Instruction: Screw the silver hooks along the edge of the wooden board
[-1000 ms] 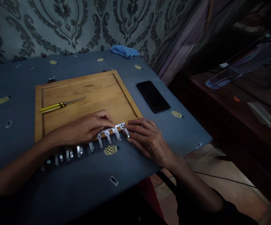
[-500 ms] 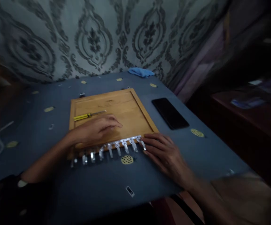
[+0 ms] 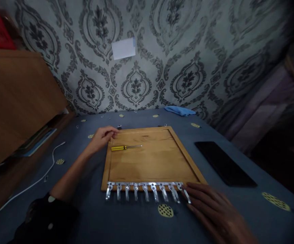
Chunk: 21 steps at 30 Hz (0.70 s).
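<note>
A wooden board with a raised rim (image 3: 154,164) lies on the table. Along its near edge runs a metal hook rail (image 3: 144,184) with several hooks hanging over the side. My left hand (image 3: 103,136) is at the board's far left corner, its bent fingers closed on the rim. At the near right corner rests my right hand (image 3: 213,206), fingers stretched out and touching the corner beside the last hook. A screwdriver with a yellow and black handle (image 3: 119,148) lies on the board's left part, its shaft pointing right.
Right of the board lies a black phone (image 3: 224,163). A blue cloth (image 3: 180,110) sits at the table's back edge by the patterned wall. On the left, a white cable (image 3: 32,184) curves over the tablecloth near a wooden cabinet (image 3: 20,105).
My left hand has moved from above the middle of the board to its far left corner. My right hand stays at the near right corner. The view has shifted up and left.
</note>
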Each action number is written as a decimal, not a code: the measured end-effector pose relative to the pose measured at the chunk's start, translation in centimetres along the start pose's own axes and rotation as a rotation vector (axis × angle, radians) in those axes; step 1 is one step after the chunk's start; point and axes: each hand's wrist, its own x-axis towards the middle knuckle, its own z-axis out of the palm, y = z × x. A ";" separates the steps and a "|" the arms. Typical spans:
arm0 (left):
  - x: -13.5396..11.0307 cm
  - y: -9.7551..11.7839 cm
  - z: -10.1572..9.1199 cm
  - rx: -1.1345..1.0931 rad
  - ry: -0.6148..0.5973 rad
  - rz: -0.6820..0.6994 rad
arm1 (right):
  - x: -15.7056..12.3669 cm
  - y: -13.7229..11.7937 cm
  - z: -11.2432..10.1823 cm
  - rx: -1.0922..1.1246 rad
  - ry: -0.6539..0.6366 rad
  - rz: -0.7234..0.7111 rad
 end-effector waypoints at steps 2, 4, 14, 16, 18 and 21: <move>0.2 -2.0 -1.4 -0.006 0.074 -0.081 | 0.1 0.0 -0.1 -0.019 0.015 -0.026; 0.3 -3.8 -2.2 0.000 0.125 -0.159 | 0.2 0.0 0.0 -0.046 0.035 -0.048; 3.1 -9.9 -2.3 0.255 0.211 -0.286 | 0.1 0.5 0.6 -0.052 0.037 -0.044; 4.5 -10.7 -2.3 0.318 0.220 -0.284 | -0.2 0.6 0.7 -0.049 0.027 -0.035; 6.0 -11.4 -2.4 0.375 0.228 -0.287 | -0.5 0.7 0.7 -0.041 0.018 -0.020; 8.2 -12.4 -2.1 0.445 0.221 -0.295 | -0.5 0.6 0.6 -0.051 0.016 -0.027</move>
